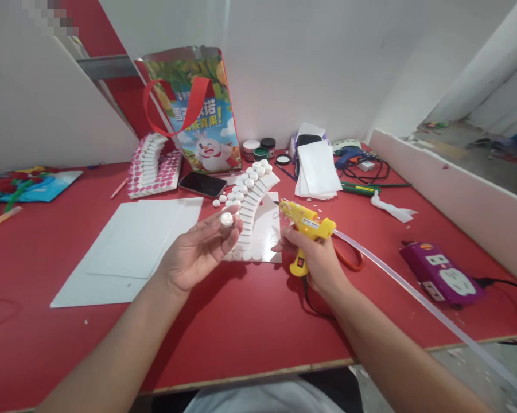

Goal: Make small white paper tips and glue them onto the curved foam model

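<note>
- On the red tabletop's (241, 332) left, flat white sheets (124, 244).
- Left of centre, the left hand (193, 255) pinches a round white piece (226, 219) in its fingertips.
- Just beyond it, a curved, ridged white strip (250, 212), edged with similar pieces (243, 188).
- Right of centre, the right hand (321, 255) grips a yellow hot-glue gun (310, 221), clear glue stick (407, 285) behind.
- Far right, a purple power socket (443, 275).

Bag (206, 135): one. Right of it: three jars (261, 154). In front: one phone (203, 184). Front right: one glue gun (303, 216), one glue stick (387, 271), one power strip (444, 273).
</note>
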A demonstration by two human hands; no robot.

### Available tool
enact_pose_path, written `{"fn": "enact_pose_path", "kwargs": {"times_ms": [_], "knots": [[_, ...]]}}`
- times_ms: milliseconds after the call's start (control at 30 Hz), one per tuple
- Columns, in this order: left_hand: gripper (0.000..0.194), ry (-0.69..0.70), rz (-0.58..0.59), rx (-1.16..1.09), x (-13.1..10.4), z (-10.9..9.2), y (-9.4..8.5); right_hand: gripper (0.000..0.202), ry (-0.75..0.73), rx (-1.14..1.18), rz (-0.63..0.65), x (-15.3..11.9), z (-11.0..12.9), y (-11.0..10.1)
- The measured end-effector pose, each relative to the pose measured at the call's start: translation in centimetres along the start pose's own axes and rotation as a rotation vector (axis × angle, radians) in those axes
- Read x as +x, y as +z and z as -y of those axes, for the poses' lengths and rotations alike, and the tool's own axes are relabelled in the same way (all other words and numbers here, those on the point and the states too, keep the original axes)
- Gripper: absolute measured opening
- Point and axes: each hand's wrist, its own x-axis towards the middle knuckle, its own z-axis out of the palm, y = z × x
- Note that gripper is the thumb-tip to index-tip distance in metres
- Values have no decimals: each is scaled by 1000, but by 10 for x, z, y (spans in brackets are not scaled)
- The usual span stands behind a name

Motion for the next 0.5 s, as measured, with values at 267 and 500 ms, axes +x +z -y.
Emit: {"fn": "enact_pose_path", "kwargs": {"times_ms": [267, 500], "knots": [[39, -64, 139, -1, 7, 14, 16, 24, -12, 14, -6, 1, -2, -1], [37, -67, 219, 14, 12, 22, 17, 21, -32, 11, -5, 2, -1, 0]]}}
